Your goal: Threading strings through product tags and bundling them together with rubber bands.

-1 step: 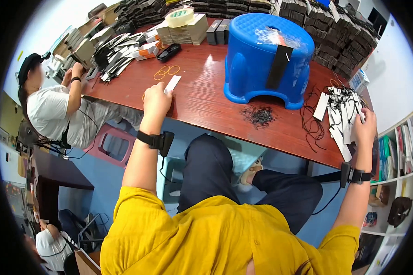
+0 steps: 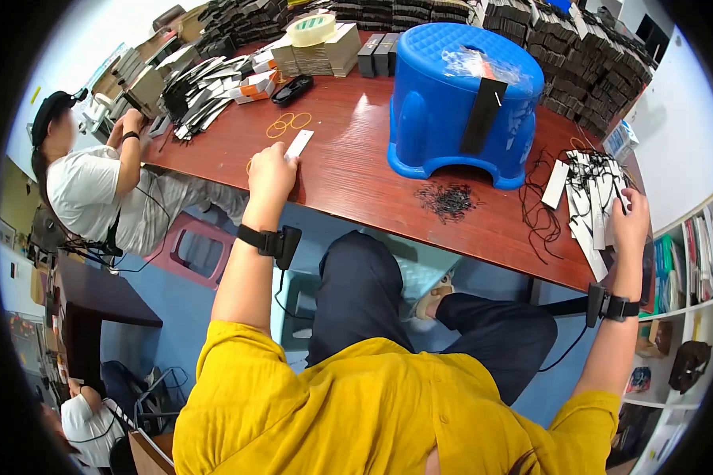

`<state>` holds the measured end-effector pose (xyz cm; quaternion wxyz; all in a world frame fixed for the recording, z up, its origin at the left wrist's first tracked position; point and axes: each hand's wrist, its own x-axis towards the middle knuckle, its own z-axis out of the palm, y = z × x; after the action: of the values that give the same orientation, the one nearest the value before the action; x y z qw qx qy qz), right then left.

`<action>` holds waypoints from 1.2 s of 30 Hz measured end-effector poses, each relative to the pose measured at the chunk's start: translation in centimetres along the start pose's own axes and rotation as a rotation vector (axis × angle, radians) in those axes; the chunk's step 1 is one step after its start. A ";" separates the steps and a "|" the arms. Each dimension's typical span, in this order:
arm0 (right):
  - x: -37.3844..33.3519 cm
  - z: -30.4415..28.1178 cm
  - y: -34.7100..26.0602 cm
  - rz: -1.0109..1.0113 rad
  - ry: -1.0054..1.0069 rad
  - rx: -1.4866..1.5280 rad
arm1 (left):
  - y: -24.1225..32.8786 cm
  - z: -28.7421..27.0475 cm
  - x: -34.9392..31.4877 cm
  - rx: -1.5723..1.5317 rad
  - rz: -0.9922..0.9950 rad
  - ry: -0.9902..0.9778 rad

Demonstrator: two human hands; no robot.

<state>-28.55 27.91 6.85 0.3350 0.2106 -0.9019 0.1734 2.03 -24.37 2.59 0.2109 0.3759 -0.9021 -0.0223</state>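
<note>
My left hand [image 2: 269,176] is closed around the lower end of a small white tag [image 2: 299,144] at the table's near edge, left of centre. Far to the right, my right hand [image 2: 632,226] is at the edge of a pile of white tags [image 2: 582,206] tangled with black cords [image 2: 540,229]. Its thumb and fingers pinch what looks like a black cord [image 2: 623,204], partly hidden. Between my hands lies a small heap of short black bits [image 2: 449,201], just in front of a blue plastic stool [image 2: 428,111]. A dark strip [image 2: 482,119] hangs down the stool's side, with clear plastic film on top.
Yellow rubber bands [image 2: 287,123] and a black oval object [image 2: 291,90] lie beyond my left hand. Stacks of dark and pale card pieces [image 2: 582,67] line the table's back, with a tape roll [image 2: 310,30]. At the left sits a co-worker [image 2: 95,178]; shelves [image 2: 681,317] stand right.
</note>
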 end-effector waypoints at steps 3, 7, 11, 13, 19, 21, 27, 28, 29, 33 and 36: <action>-0.9 -1.1 -1.9 0.052 -0.044 0.154 | -0.8 1.4 0.5 -0.034 0.116 0.181; -1.7 -2.1 -4.2 0.027 -0.001 0.279 | -2.1 1.4 0.4 -0.158 0.026 0.200; -2.6 -3.4 -6.7 0.015 0.034 0.361 | 1.8 0.0 -0.9 -0.746 0.008 0.095; -3.2 -3.5 -9.5 0.009 -0.014 0.502 | 6.4 -1.3 -2.7 -1.238 0.058 -0.011; -4.9 -4.2 -20.8 -0.320 -0.300 0.863 | 19.3 -4.0 -5.9 -1.660 0.219 -0.414; -5.6 -3.9 -21.8 -0.294 -0.343 0.969 | 21.4 -4.6 -5.5 -1.647 0.253 -0.382; -7.8 -4.1 -21.4 -0.015 -0.475 1.102 | 22.3 -4.5 -5.3 -1.601 0.166 -0.310; -8.2 -3.8 -21.1 -0.010 -0.477 1.101 | 22.3 -4.5 -5.2 -1.600 0.164 -0.315; -8.5 -3.6 -20.7 0.028 -0.508 1.114 | 22.6 -4.6 -4.9 -1.521 0.193 -0.258; -9.7 -3.0 -19.7 0.159 -0.573 1.180 | 23.4 -4.1 -5.1 -1.370 0.322 -0.200; -10.5 -2.7 -18.8 0.167 -0.579 1.182 | 22.8 -3.6 -5.0 -1.466 0.220 -0.183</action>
<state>-10.60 15.83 4.89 -0.1072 0.3263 -0.7218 0.6009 -8.62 -4.14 8.62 0.3324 0.0430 -0.7022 -0.6281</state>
